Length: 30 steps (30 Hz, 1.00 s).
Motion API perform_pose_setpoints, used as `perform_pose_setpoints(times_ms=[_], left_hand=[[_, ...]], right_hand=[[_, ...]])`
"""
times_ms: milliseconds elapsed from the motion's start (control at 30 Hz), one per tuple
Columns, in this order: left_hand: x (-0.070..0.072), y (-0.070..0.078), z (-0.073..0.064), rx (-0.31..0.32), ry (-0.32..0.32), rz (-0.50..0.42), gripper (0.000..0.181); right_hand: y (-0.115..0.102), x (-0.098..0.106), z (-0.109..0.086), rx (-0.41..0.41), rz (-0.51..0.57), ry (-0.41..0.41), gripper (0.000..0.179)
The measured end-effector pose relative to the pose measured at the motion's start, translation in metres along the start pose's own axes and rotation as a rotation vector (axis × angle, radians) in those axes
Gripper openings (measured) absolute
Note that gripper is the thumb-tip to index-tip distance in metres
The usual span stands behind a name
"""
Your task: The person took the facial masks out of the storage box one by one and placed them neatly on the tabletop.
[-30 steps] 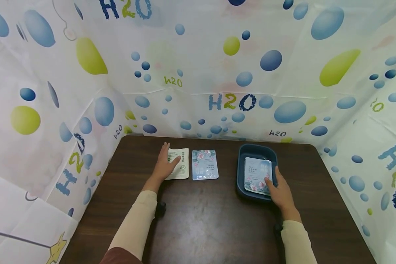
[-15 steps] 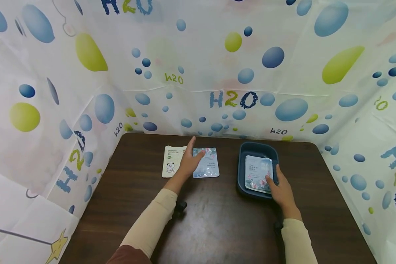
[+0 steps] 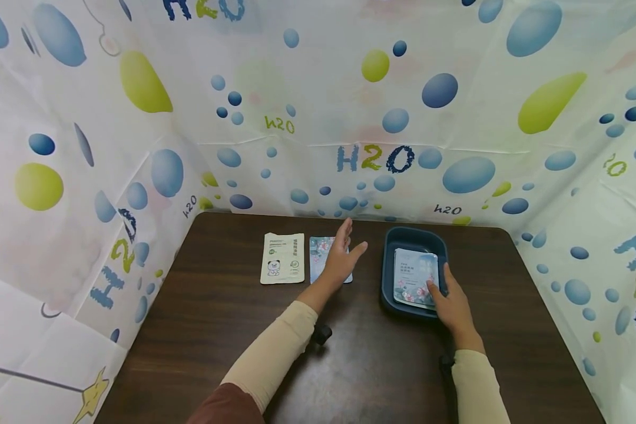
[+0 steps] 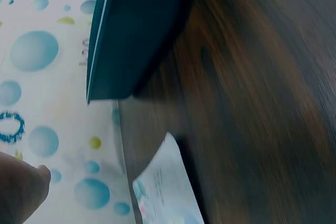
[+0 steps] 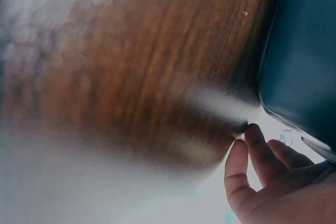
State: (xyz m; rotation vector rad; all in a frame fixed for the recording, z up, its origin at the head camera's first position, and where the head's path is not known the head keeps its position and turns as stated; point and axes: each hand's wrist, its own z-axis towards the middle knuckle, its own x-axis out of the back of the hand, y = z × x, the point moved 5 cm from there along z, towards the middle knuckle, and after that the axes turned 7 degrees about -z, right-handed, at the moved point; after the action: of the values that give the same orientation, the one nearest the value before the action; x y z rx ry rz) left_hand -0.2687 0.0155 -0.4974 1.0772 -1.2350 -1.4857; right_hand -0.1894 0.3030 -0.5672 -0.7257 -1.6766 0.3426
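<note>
In the head view my left hand [image 3: 338, 263] is spread, thumb apart, over the blue floral sachet [image 3: 318, 252], partly hiding it. To its left lies a cream sachet [image 3: 282, 259] with a small bear print. My right hand [image 3: 456, 309] holds the right wall of a dark blue plastic tray [image 3: 410, 232], thumb over the rim and fingers outside. Inside the tray sits a stack of floral sachets [image 3: 415, 274], close by the thumb. The right wrist view has the fingers [image 5: 262, 156] beside the tray wall. In the left wrist view the left thumb [image 4: 21, 187] shows at the edge.
A dark brown wooden table [image 3: 206, 341] carries everything. Behind it and at both sides hangs a white curtain [image 3: 318, 88] with blue and green dots and H2O lettering, meeting the table's back edge.
My left hand has moved right, from over the cream sachet past the gap to the blue floral sachet, uncovering the cream one. The right hand stays at the tray.
</note>
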Motion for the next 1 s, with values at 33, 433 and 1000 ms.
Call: perform_pose_setpoints(times_ms=[33,433,1000], left_hand=[[-0.005,0.000,0.001,0.000,-0.007,-0.007,0.072],[-0.066,0.002,0.003,0.064,-0.082,-0.092,0.073],[-0.117,-0.048,0.000,0.286,-0.100,-0.150,0.087]], right_hand=[[0.000,0.000,0.000,-0.002,0.001,0.000,0.085],[0.004,-0.001,0.001,-0.004,-0.009,0.006,0.085],[0.006,-0.003,-0.001,-0.010,0.005,0.002,0.086]])
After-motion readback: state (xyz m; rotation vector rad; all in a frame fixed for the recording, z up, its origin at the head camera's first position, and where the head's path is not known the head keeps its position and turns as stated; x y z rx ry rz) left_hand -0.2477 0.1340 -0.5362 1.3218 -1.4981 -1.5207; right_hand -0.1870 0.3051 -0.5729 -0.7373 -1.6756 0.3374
